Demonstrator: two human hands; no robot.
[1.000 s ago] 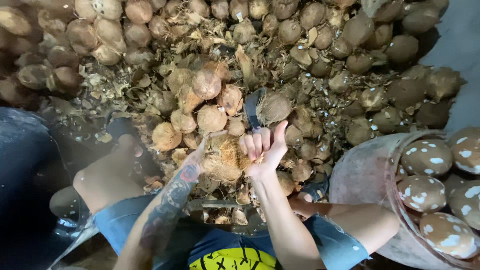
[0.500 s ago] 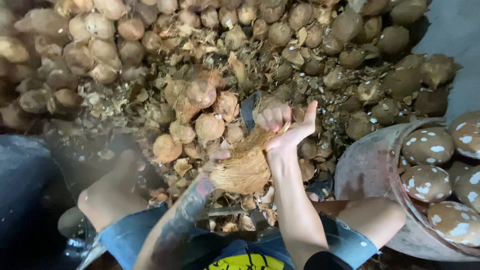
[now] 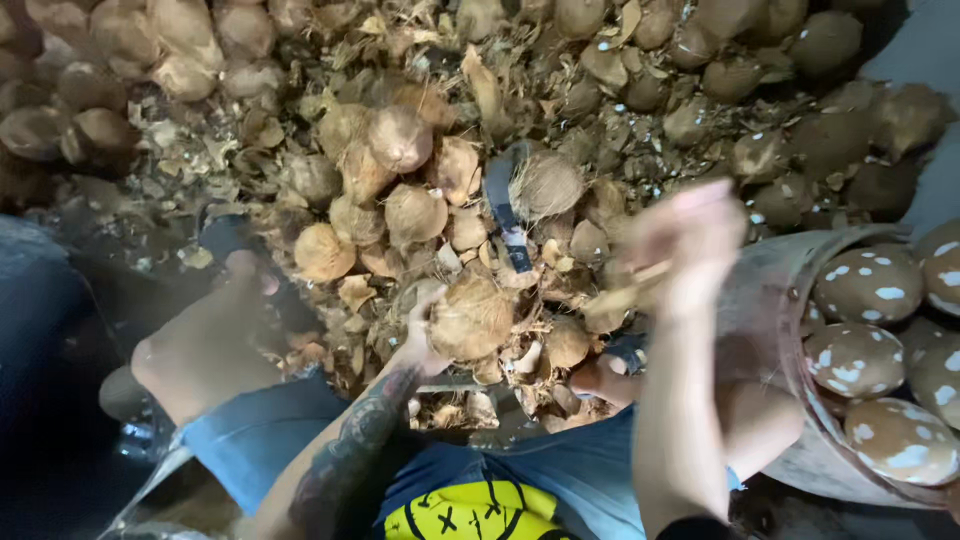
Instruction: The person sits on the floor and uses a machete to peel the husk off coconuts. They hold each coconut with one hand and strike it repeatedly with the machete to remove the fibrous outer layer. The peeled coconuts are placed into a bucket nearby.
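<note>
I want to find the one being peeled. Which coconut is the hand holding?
The pale, fuzzy coconut between the knees, low in the middle. The left hand presses against its side. The other coconuts lie loose in the heap, and the white-spotted ones sit in the tub.

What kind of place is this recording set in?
Probably a coconut husking work area. A heap of coconuts and torn husk scraps covers the ground, a tub on the right holds peeled coconuts, and the left hand grips a half-husked coconut.
</note>
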